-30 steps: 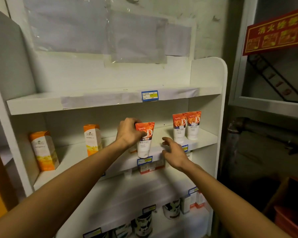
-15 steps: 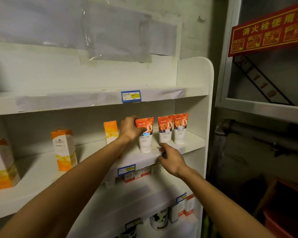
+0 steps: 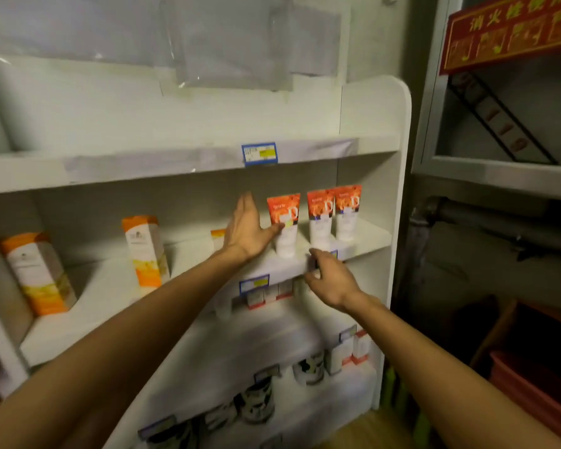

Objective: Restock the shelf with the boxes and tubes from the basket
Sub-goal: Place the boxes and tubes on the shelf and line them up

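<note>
Tubes (image 3: 332, 213) are stood three abreast at the right end of the shelf (image 3: 363, 243). The leftmost is touched by the left hand (image 3: 245, 230), fingers spread; the right hand (image 3: 329, 280), loosely curled, holds nothing. Basket is unseen, so remaining stock cannot be judged.

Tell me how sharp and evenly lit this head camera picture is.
Head view: motion blur smears the black-and-white jars on the bottom shelf; the three orange-and-white tubes are soft but recognisable; light is dim, darkest at the right; wide-angle distortion bends the white shelf unit.
</note>
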